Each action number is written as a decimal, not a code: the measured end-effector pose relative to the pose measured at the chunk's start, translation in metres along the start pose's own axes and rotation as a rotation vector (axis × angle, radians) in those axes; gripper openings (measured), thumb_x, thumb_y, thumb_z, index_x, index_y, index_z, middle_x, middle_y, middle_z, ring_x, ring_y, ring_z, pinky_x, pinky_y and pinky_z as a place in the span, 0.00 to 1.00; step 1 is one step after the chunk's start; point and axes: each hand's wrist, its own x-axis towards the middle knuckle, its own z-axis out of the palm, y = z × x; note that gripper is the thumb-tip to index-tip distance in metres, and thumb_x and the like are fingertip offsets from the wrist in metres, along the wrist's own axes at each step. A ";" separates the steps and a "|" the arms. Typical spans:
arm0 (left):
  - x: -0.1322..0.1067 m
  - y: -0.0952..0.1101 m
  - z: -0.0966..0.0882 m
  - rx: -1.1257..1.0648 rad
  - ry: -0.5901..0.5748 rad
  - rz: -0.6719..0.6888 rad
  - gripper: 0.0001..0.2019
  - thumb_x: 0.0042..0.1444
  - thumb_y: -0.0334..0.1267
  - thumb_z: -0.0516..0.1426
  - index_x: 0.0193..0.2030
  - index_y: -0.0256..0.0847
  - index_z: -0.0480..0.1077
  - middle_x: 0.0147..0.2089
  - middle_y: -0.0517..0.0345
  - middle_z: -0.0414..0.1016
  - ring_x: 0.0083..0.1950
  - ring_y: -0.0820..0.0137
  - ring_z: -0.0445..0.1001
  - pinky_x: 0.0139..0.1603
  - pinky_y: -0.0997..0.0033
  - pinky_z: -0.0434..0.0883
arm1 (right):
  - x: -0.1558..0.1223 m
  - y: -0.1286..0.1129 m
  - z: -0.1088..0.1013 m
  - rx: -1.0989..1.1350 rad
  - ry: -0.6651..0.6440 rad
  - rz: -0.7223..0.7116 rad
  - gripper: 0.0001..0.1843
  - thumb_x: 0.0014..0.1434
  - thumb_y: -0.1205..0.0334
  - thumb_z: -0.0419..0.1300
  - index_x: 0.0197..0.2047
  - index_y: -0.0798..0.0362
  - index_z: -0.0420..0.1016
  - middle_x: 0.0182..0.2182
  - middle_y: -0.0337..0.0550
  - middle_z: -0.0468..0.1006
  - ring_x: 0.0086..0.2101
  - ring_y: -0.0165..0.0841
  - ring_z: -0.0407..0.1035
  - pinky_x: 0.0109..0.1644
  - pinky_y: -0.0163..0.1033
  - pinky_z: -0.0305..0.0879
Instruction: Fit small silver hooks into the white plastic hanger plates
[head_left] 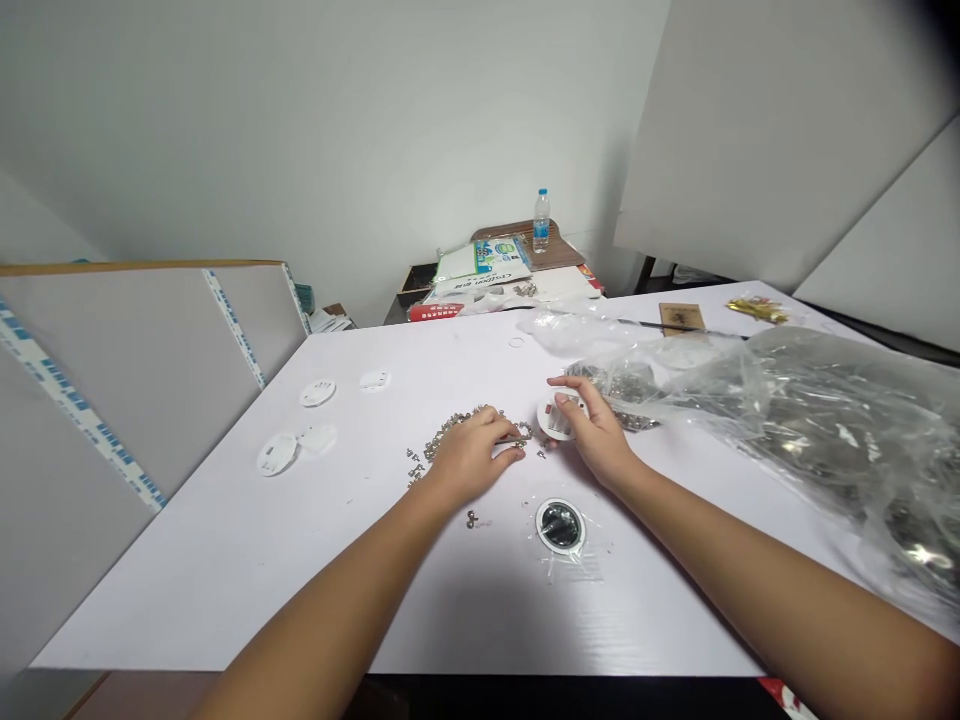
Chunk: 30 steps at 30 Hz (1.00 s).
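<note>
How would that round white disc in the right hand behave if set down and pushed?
The white disc in the right hand looks light and stiff, probably plastic. Pushed flat, it would likely slide rather than tip, as the similar discs lie flat on the table. On its edge, it might roll.

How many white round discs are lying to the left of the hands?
4: back-left disc, back-right disc, front-left disc, front-right disc.

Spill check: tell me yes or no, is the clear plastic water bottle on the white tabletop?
No, the clear plastic water bottle stands on a brown board on a farther desk behind the white tabletop.
</note>
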 end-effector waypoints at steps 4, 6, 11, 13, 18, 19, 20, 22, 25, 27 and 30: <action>0.002 0.003 0.009 0.084 -0.024 0.032 0.06 0.61 0.42 0.56 0.39 0.47 0.73 0.41 0.61 0.72 0.40 0.69 0.72 0.38 0.68 0.65 | -0.002 0.000 0.003 0.114 -0.074 0.021 0.18 0.63 0.45 0.53 0.51 0.44 0.66 0.27 0.37 0.72 0.22 0.36 0.70 0.28 0.43 0.70; 0.002 0.003 0.009 0.094 -0.041 0.044 0.05 0.62 0.41 0.55 0.38 0.46 0.71 0.42 0.62 0.72 0.39 0.70 0.72 0.37 0.68 0.65 | -0.002 0.001 0.003 0.163 -0.080 0.031 0.19 0.63 0.45 0.52 0.52 0.45 0.65 0.27 0.37 0.72 0.21 0.36 0.70 0.27 0.43 0.70; 0.001 0.004 0.007 0.139 -0.054 0.039 0.05 0.62 0.42 0.54 0.40 0.46 0.70 0.41 0.62 0.71 0.38 0.69 0.72 0.35 0.68 0.63 | -0.001 0.001 0.004 0.228 -0.083 0.056 0.16 0.63 0.49 0.52 0.50 0.46 0.66 0.30 0.38 0.74 0.22 0.35 0.71 0.28 0.42 0.69; -0.001 0.004 0.007 0.137 -0.055 0.059 0.05 0.62 0.40 0.53 0.40 0.46 0.69 0.42 0.61 0.70 0.38 0.69 0.71 0.34 0.68 0.63 | -0.001 0.001 0.004 0.191 -0.093 0.059 0.15 0.64 0.51 0.53 0.50 0.46 0.66 0.30 0.37 0.74 0.24 0.35 0.71 0.30 0.41 0.68; -0.001 0.003 -0.002 -0.035 -0.052 0.092 0.05 0.63 0.36 0.51 0.42 0.44 0.68 0.45 0.58 0.71 0.40 0.69 0.70 0.40 0.68 0.65 | -0.002 -0.002 0.002 -0.040 0.015 -0.022 0.15 0.63 0.50 0.55 0.49 0.47 0.70 0.30 0.37 0.73 0.30 0.34 0.69 0.40 0.41 0.67; -0.001 0.002 -0.004 -0.073 -0.042 0.085 0.05 0.63 0.36 0.51 0.41 0.43 0.68 0.44 0.58 0.71 0.41 0.69 0.70 0.41 0.68 0.64 | -0.002 -0.003 0.002 -0.067 0.028 -0.031 0.15 0.63 0.50 0.56 0.49 0.47 0.70 0.30 0.37 0.72 0.31 0.34 0.69 0.41 0.42 0.67; 0.000 0.002 -0.006 -0.113 -0.031 0.071 0.05 0.63 0.37 0.51 0.41 0.43 0.68 0.43 0.57 0.71 0.41 0.69 0.70 0.41 0.68 0.64 | -0.002 -0.003 0.003 -0.068 0.032 -0.029 0.15 0.63 0.49 0.56 0.49 0.47 0.70 0.31 0.37 0.72 0.31 0.34 0.69 0.41 0.43 0.68; 0.000 0.001 -0.007 -0.219 -0.012 0.026 0.06 0.64 0.38 0.51 0.41 0.42 0.67 0.41 0.57 0.73 0.39 0.69 0.70 0.40 0.68 0.64 | -0.003 -0.003 0.004 0.001 -0.003 0.003 0.16 0.62 0.47 0.56 0.49 0.47 0.67 0.31 0.38 0.72 0.31 0.36 0.71 0.39 0.45 0.71; 0.001 0.000 -0.004 -0.451 0.015 -0.067 0.08 0.63 0.42 0.52 0.41 0.41 0.67 0.38 0.56 0.75 0.37 0.69 0.72 0.39 0.69 0.65 | -0.005 -0.002 0.006 0.137 -0.109 0.068 0.19 0.61 0.46 0.57 0.51 0.44 0.60 0.32 0.38 0.73 0.30 0.37 0.74 0.34 0.46 0.74; 0.001 0.000 0.000 -0.598 0.046 -0.128 0.09 0.61 0.43 0.55 0.41 0.40 0.68 0.37 0.56 0.76 0.36 0.70 0.73 0.37 0.71 0.66 | -0.005 -0.001 0.007 0.140 -0.164 0.080 0.20 0.60 0.47 0.59 0.50 0.45 0.57 0.31 0.37 0.74 0.28 0.36 0.74 0.31 0.45 0.74; 0.002 -0.002 0.004 -0.705 0.081 -0.221 0.11 0.58 0.45 0.59 0.38 0.39 0.68 0.28 0.59 0.72 0.26 0.74 0.67 0.27 0.75 0.62 | -0.006 0.001 0.006 0.055 -0.205 0.056 0.19 0.60 0.49 0.60 0.47 0.46 0.58 0.26 0.35 0.75 0.22 0.34 0.72 0.25 0.40 0.70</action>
